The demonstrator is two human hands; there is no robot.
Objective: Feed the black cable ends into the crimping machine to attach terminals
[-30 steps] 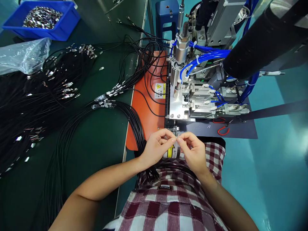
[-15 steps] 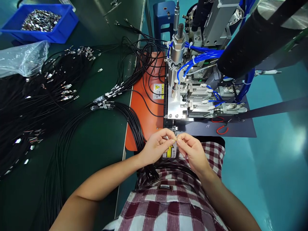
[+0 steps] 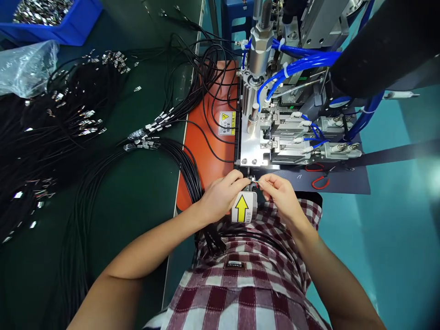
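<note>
My left hand (image 3: 220, 195) and my right hand (image 3: 280, 195) meet at the front edge of a small metal press machine (image 3: 275, 137). Both are closed in a pinch on a thin black cable end (image 3: 253, 182), with a small metal piece and a bit of red wire showing between the fingertips. The cable end sits at the machine's dark front slot, just above a white label with a yellow arrow (image 3: 243, 207). A bundle of black cables (image 3: 192, 178) runs under my left wrist and down past my checked shirt.
An orange mat (image 3: 206, 151) lies left of the machine. Many black cables with metal terminals (image 3: 85, 123) cover the dark green table. A blue bin of metal parts (image 3: 51, 18) and a clear plastic bag (image 3: 27, 68) are far left. Blue air hoses (image 3: 295, 68) loop over the machine.
Both hands have moved forward from above the arrow label to the machine's front slot, carrying the cable end with them. The arrow label is uncovered.
</note>
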